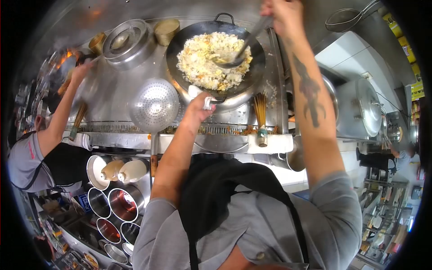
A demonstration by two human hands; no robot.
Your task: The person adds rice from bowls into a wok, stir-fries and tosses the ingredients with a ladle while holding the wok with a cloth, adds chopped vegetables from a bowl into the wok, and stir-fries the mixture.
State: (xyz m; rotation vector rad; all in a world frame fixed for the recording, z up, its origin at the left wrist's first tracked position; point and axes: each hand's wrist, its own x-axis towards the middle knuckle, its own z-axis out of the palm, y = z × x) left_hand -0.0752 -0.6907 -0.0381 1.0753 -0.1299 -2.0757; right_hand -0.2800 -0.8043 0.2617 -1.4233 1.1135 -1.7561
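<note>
A black wok (175, 58) sits on the steel range, filled with fried rice (202, 63) mixed with yellow bits of egg. My left hand (201, 107) is closed on the wok's near handle, with a folded white cloth (195, 92) between. High at the right, my right hand (282, 17) grips the long handle of a ladle (240, 56), whose bowl rests in the rice. That hand is slightly blurred. A round perforated strainer (154, 105) lies left of my left hand. To the right of the wok's near side is a bamboo brush (261, 119).
A lidded steel pot (128, 45) and a woven-looking round container (167, 30) stand behind left. Squeeze bottles (132, 171) and several metal tubs (123, 204) are at lower left. Another person (49, 148) works at a flaming burner on the left. A large pot (360, 108) stands right.
</note>
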